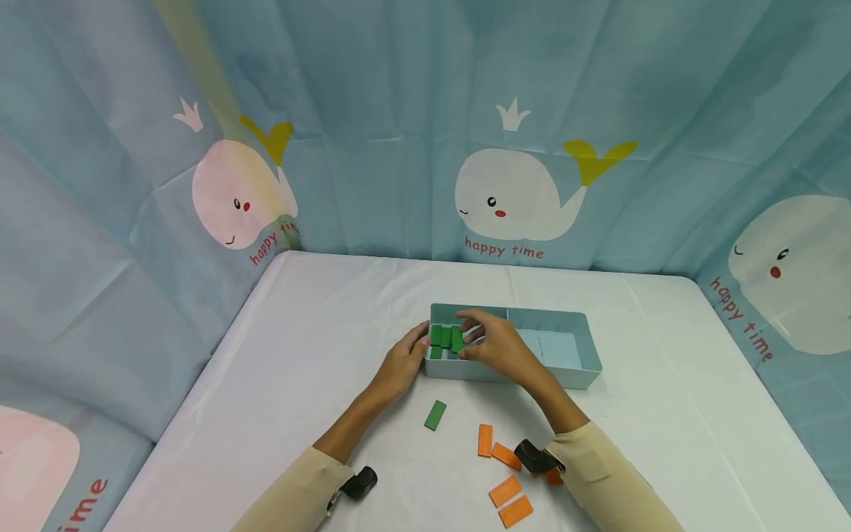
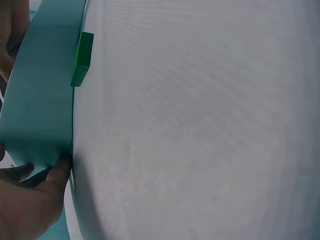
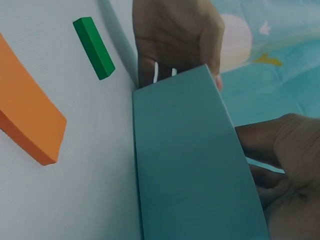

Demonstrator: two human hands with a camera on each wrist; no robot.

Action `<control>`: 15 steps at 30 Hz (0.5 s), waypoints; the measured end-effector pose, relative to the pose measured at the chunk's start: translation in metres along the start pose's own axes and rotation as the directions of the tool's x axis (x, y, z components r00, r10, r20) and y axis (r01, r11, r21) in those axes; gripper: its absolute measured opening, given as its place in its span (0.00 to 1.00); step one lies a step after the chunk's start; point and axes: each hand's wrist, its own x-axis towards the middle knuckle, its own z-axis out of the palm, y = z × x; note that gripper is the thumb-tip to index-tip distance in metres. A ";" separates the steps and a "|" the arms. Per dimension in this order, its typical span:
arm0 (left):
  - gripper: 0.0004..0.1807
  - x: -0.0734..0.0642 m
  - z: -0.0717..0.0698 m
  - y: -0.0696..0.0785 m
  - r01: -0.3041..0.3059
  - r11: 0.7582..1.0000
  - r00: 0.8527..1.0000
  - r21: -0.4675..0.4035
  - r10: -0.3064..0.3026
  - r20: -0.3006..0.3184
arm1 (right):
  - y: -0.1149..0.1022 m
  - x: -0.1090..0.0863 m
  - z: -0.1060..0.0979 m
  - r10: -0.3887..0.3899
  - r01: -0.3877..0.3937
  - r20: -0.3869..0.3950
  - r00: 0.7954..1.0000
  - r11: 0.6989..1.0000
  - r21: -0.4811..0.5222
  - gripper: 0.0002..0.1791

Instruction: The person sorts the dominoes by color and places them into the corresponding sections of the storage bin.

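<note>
Pale blue curtain [image 1: 399, 89], creased and softly folded, surrounds the bench [image 1: 319, 332]; its printed whales [image 1: 508, 192] carry red lettering, and those at both sides are cut off by the frame. White cloth with faint creases covers the bench.

Towards the back stands a blue-green tray [image 1: 465, 371], long, smooth, straight-walled and plastic-looking, parted by a thin divider [image 1: 507, 313]. In its left compartment sit green blocks [image 1: 446, 338]: three upright in a row and one below at the left; anything beneath the right hand [image 1: 495, 343] is hidden. That hand's fingers arch over the compartment, their tips at the rightmost green block; I cannot tell whether they pinch it or only touch it, and the tray's wall hides the tips in the right wrist view. The left hand [image 1: 401, 366] lays fairly straight fingers against the tray's outer left end.

One loose green block [image 1: 435, 415], flat and sharp-edged, lies in front of the tray. Nearer lie matt orange blocks [image 1: 485, 440], oblong and smooth; some are partly covered by the black wrist camera [image 1: 534, 457] and the right beige sleeve [image 1: 598, 473], so their number is unclear. In the right wrist view, one orange block is cropped by the left edge.
</note>
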 end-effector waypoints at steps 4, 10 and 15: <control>0.31 0.000 0.000 0.000 0.003 1.000 1.000 0.002 -0.003 0.000 | 0.000 0.004 0.002 0.031 -0.031 0.013 0.999 1.000 -0.004 0.38; 0.32 -0.001 0.000 0.001 0.000 1.000 1.000 0.004 0.000 0.002 | 0.001 0.009 0.004 0.025 -0.024 0.044 0.999 0.999 -0.023 0.38; 0.32 -0.001 0.001 0.000 -0.004 1.000 1.000 0.004 0.004 0.006 | -0.001 0.011 0.004 0.008 -0.005 0.062 0.998 0.998 -0.056 0.37</control>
